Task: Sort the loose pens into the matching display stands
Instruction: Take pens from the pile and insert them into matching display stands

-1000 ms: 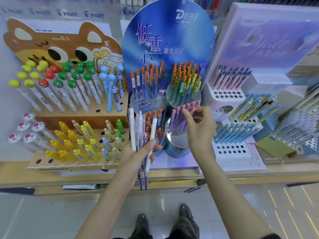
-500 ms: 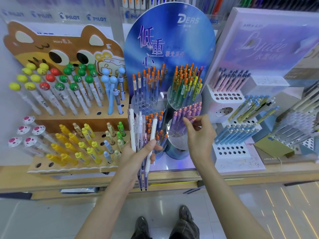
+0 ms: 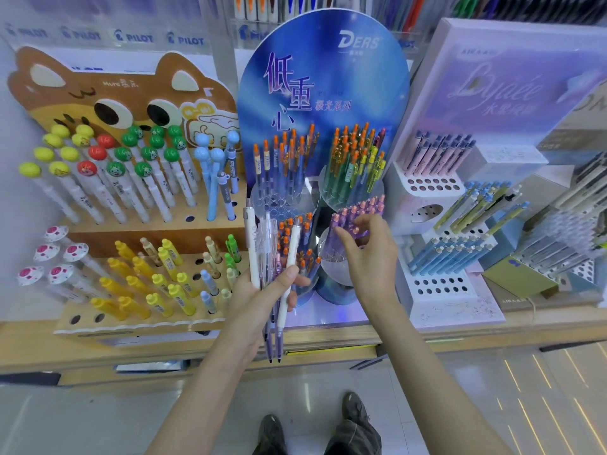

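our left hand point(image 3: 259, 300) grips white and clear plastic pens point(image 3: 251, 244) upright; right hand point(image 3: 374, 261) curls fingers at purple pens point(image 3: 345, 215), pinch unclear.

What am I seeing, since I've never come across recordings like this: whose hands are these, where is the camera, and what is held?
No machine here: a person sorts pens with bare hands. The camera sits on their head, looking forward and down, so their shoes show below. The left hand grips a bundle of loose pens, tips down. The right hand pinches one of the purple pens standing in a clear cup of the blue DERS stand. On the wooden shelf, a bear-shaped stand with novelty pens stands to its left, a white stand with pastel pens to its right.
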`<state>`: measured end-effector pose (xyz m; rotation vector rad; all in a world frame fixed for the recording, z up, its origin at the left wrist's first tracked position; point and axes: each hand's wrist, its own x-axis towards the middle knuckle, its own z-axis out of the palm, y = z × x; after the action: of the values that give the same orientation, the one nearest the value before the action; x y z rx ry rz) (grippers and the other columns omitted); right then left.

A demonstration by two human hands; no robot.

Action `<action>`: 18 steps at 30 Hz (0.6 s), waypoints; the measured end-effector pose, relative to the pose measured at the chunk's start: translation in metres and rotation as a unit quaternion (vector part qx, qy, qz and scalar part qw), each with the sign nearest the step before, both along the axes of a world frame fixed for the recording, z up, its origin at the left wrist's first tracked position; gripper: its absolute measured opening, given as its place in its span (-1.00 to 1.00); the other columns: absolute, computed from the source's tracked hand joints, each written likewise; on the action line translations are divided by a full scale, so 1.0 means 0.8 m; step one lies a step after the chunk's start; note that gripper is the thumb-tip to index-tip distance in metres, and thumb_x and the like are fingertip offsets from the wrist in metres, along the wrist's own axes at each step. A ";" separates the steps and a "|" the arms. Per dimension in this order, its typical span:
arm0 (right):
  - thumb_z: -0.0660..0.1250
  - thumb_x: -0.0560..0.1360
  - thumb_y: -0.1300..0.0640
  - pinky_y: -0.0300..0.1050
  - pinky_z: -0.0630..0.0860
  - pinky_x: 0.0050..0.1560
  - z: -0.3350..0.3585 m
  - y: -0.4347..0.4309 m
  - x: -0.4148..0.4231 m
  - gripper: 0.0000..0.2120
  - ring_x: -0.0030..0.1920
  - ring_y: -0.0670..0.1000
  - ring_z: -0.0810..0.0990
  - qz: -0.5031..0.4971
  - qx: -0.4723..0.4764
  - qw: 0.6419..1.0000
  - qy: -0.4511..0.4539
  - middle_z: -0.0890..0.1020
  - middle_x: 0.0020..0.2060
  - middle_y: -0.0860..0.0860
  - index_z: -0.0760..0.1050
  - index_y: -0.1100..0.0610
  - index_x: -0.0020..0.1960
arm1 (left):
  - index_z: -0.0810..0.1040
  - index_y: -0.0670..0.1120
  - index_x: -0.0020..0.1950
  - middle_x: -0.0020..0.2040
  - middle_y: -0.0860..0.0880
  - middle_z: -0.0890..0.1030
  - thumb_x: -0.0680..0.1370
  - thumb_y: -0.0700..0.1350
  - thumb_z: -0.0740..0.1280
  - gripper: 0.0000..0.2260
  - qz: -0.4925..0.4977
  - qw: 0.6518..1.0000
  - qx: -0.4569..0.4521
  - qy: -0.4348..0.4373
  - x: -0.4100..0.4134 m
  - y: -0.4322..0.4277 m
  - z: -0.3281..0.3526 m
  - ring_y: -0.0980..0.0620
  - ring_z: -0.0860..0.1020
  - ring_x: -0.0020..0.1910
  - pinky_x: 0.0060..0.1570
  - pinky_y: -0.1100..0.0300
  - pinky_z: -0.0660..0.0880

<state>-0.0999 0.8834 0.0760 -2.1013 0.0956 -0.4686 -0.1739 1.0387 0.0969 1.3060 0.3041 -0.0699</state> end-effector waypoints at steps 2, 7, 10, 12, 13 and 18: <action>0.44 0.46 0.12 -0.44 0.34 -0.24 0.004 0.000 0.002 -0.78 -0.24 -0.07 0.47 0.004 0.004 1.000 -0.001 0.51 -0.12 0.01 0.39 0.05 -0.07 | 0.54 -0.13 0.02 -0.26 -0.12 0.68 0.50 -0.17 0.36 -0.89 -0.001 1.000 -0.001 0.002 0.000 0.000 0.000 0.04 0.47 -0.47 -0.42 0.21 0.49; 0.33 0.53 0.20 -0.42 0.39 -0.18 0.010 0.002 0.002 -0.93 -0.19 -0.13 0.50 0.005 0.025 1.000 0.011 0.54 -0.07 0.06 0.46 0.10 -0.02 | 0.55 -0.15 0.01 -0.25 -0.13 0.68 0.50 -0.16 0.36 -0.88 0.000 1.000 -0.002 0.008 0.001 0.000 0.000 0.03 0.46 -0.47 -0.41 0.20 0.48; 0.28 0.55 0.24 -0.14 0.48 -0.13 0.007 -0.001 0.001 -0.92 -0.17 0.01 0.53 -0.007 -0.015 1.000 -0.021 0.55 -0.12 0.06 0.54 0.21 -0.01 | 0.54 -0.18 0.03 -0.26 -0.12 0.68 0.49 -0.15 0.36 -0.84 0.000 1.000 0.001 0.005 0.002 0.000 0.001 0.04 0.46 -0.47 -0.42 0.21 0.49; 0.29 0.55 0.24 -0.09 0.45 -0.18 0.005 -0.002 0.003 -0.91 -0.21 0.04 0.52 -0.012 -0.064 0.997 -0.043 0.56 -0.17 0.09 0.55 0.25 -0.06 | 0.54 -0.19 0.04 -0.27 -0.11 0.68 0.49 -0.15 0.37 -0.83 0.000 1.000 0.000 0.005 0.003 -0.001 0.001 0.05 0.47 -0.48 -0.43 0.22 0.49; 0.29 0.55 0.24 -0.10 0.43 -0.20 0.005 -0.002 0.004 -0.90 -0.23 0.05 0.52 -0.013 -0.082 0.996 -0.044 0.57 -0.19 0.10 0.54 0.26 -0.08 | 0.54 -0.19 0.04 -0.27 -0.11 0.68 0.49 -0.15 0.36 -0.83 -0.001 1.000 0.000 0.005 0.003 -0.001 0.002 0.05 0.47 -0.48 -0.42 0.22 0.49; 0.32 0.55 0.16 -0.05 0.47 -0.22 0.011 -0.002 0.000 -0.88 -0.27 0.02 0.51 -0.015 -0.047 0.999 -0.007 0.54 -0.31 -0.03 0.45 0.20 -0.08 | 0.55 -0.14 -0.02 -0.28 -0.11 0.68 0.50 -0.17 0.37 -0.91 -0.007 1.000 0.000 0.005 0.003 -0.005 0.004 0.06 0.47 -0.48 -0.42 0.23 0.50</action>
<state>-0.0997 0.8819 0.0846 -2.1916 0.0998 -0.5145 -0.1718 1.0345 0.1004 1.3086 0.3038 -0.0875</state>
